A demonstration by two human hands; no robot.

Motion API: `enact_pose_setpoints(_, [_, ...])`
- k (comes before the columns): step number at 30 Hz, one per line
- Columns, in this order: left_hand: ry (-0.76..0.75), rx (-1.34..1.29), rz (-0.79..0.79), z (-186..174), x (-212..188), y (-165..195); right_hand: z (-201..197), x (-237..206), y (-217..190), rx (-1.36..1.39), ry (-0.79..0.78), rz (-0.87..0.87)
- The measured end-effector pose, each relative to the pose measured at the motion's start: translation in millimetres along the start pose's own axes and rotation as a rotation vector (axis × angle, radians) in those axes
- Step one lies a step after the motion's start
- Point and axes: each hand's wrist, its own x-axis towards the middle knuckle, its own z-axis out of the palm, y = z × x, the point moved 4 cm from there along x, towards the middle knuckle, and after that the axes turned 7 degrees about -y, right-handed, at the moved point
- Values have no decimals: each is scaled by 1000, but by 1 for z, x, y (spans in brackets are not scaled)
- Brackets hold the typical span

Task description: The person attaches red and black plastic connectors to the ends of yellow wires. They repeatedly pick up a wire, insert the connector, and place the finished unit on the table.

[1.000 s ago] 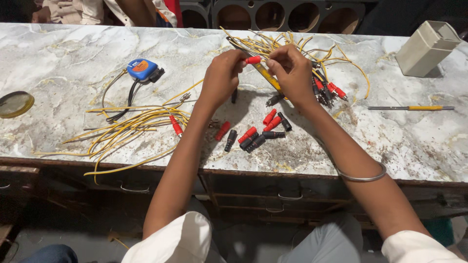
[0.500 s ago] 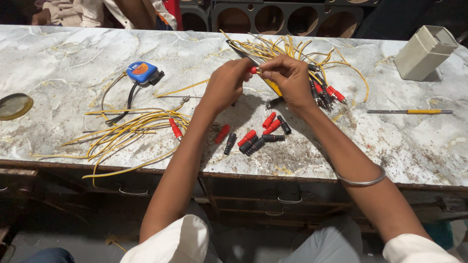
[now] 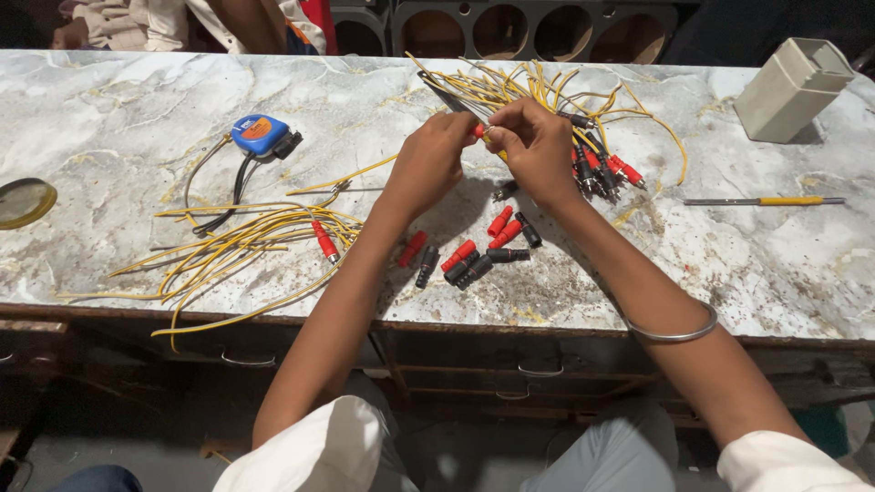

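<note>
Over the marble worktop [image 3: 109, 109] my left hand [image 3: 430, 160] and my right hand [image 3: 538, 146] meet, fingertips pinched together on a small red plug [image 3: 479, 131] at the end of a yellow wire. A dark thin tool or wire sticks out up-left from between the fingers. Beneath my hands lie several loose red and black plugs [image 3: 474, 255]. A tangle of yellow wires with fitted plugs [image 3: 583, 118] lies behind my right hand. Another bundle of yellow wires [image 3: 237, 239] lies to the left, one red plug on it.
A blue tape measure [image 3: 260, 134] with a black cord lies at left. A round brass lid [image 3: 23, 200] sits at the far left edge. A yellow-handled screwdriver [image 3: 766, 201] lies at right, a beige plastic box [image 3: 791, 89] behind it. Another person sits beyond the table.
My hands have drawn closer together and shifted slightly up the table, both now pinching the red plug. The loose plugs and wires have stayed put.
</note>
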Motion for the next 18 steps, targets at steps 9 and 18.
enact_pose_setpoints(9, [31,40,34,0,0,8,6,-1,-9,48,-46,170])
enact_pose_setpoints(18, [91,23,51,-11,1,11,2,-9,-22,-595,-219,-349])
